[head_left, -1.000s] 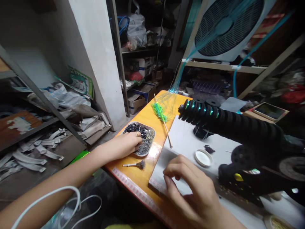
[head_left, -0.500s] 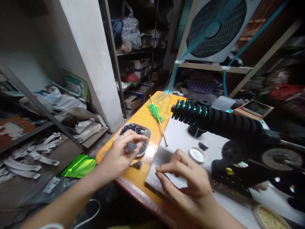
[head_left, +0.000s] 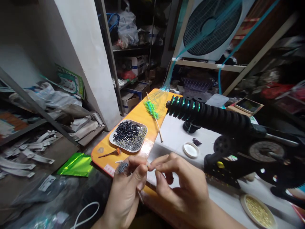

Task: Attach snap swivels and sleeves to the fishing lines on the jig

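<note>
My left hand (head_left: 130,187) is closed around a thin stick with a grey bristly head (head_left: 123,167), which pokes out on the left beside the fingers; part of the stick shows below the hand. My right hand (head_left: 182,181) is close beside it, its fingers bent and pinched near the left fingertips. A tiny pale thing (head_left: 148,165) shows between the two hands, too small to name. Beyond the left hand stands a white tray (head_left: 111,139) of black tubes and small grey and yellowish pieces. An orange-tipped brown stick (head_left: 111,153) lies in front of the tray.
On the orange table (head_left: 133,114) lies a stick with green bristles (head_left: 151,109). A black ribbed machine arm (head_left: 207,116) stretches over the white surface at right. Near it are a small white dish (head_left: 191,149) and a bowl of golden pieces (head_left: 258,211). A fan (head_left: 212,27) stands behind.
My left hand has moved from over the tray toward my right hand, uncovering the tray and the orange-tipped stick. The fingertips are now close together. The whole view has shifted slightly.
</note>
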The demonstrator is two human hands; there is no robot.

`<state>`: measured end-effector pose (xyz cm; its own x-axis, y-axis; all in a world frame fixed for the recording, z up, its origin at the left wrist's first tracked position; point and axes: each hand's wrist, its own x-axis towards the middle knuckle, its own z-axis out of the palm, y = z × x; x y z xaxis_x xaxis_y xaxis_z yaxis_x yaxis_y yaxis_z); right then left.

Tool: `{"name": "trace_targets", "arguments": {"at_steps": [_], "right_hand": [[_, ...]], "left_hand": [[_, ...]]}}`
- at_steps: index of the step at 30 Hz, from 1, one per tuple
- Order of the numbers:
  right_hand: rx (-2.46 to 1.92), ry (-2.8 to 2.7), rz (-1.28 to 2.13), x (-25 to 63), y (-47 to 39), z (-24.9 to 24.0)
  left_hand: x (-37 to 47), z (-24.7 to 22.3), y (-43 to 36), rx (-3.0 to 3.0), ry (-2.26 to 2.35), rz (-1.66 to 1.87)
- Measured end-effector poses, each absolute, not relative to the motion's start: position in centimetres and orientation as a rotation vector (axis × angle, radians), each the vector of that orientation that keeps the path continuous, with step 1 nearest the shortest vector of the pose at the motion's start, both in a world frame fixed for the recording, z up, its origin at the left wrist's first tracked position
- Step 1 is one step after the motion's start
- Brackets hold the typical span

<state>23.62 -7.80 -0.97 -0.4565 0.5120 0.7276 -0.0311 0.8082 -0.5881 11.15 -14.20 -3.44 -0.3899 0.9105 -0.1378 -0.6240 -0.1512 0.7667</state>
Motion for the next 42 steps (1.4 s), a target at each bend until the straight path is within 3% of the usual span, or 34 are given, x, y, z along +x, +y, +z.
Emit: {"name": "trace_targets", "arguments": {"at_steps": [29, 42], "right_hand": [[-0.347, -1.934, 0.676, 23.6, -8.2, -1.1], [-0.454, -1.929, 1.158, 24.0, -6.5, 1.1]], "left_hand": [[12.3, -3.1, -14.4, 0.47, 1.062, 1.927], [10.3, -4.9, -14.3, 0.883, 1.071, 1.833]]}}
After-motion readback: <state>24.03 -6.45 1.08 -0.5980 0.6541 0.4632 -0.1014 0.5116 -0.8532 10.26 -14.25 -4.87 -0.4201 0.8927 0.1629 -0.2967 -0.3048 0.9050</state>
